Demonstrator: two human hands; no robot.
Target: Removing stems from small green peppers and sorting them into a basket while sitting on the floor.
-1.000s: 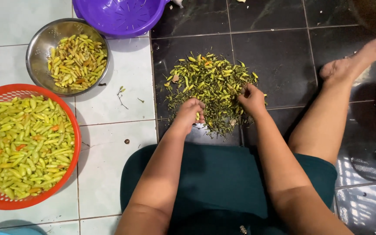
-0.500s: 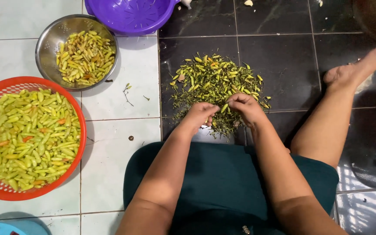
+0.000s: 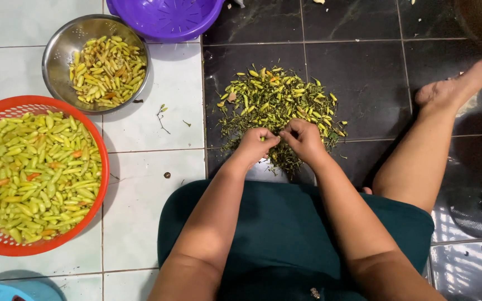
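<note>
Left hand (image 3: 256,143) and right hand (image 3: 303,138), fingers together pinching one green chili (image 3: 264,139) (barely visible), over floor's chili pile (image 3: 277,103).

Chilli pile (image 3: 277,106) ahead on floor; steel bowl (image 3: 57,50) and basket (image 3: 93,145) of chillies left.

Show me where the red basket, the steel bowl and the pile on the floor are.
red basket (image 3: 102,167): head view, on its right rim.
steel bowl (image 3: 57,50): head view, on its bare left wall.
pile (image 3: 277,100): head view, on the middle of the heap, above the hands.
</note>
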